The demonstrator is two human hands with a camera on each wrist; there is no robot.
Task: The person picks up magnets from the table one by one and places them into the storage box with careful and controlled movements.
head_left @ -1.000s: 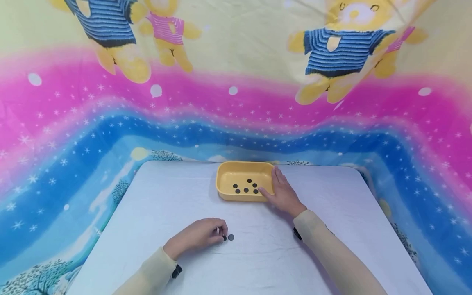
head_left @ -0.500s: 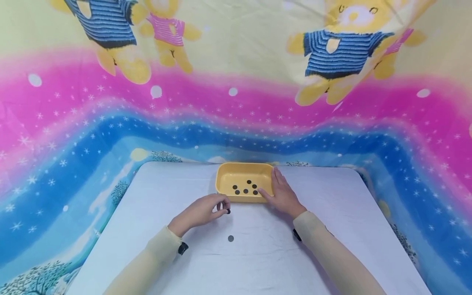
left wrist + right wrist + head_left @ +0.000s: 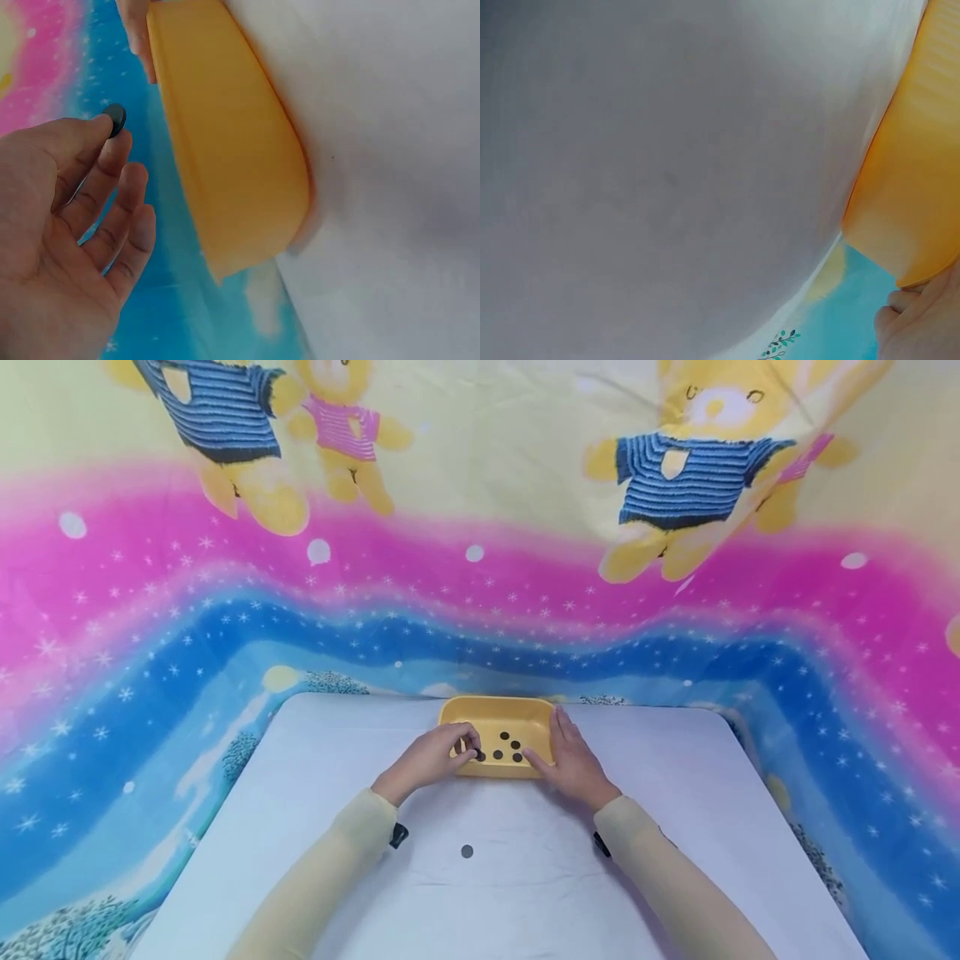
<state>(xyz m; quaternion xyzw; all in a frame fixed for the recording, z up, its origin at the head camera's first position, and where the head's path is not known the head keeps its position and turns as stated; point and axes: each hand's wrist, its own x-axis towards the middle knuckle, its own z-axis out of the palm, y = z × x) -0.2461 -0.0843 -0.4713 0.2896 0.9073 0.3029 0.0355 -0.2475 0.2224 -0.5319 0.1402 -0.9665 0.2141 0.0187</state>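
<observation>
My left hand (image 3: 431, 756) pinches a small dark round disc (image 3: 114, 120) between thumb and index finger, its other fingers loosely bent. It is over the front left of a yellow plastic box (image 3: 491, 772), where several like discs (image 3: 498, 755) lie flat inside. My right hand (image 3: 576, 766) holds the box's right end, fingers along the outside wall and thumb over the front rim. In the right wrist view only part of that right hand (image 3: 926, 319) shows, at the box's corner. One more disc (image 3: 467, 852) lies on the white table in front of the box.
The white-covered table (image 3: 637, 735) has the box standing near its far edge. Behind and at both sides hangs a printed cloth (image 3: 487, 585) with bears and snowflakes.
My left hand has picked up a disc from the table and carried it forward and up to the box's front left. My right hand stays at the box's right end.
</observation>
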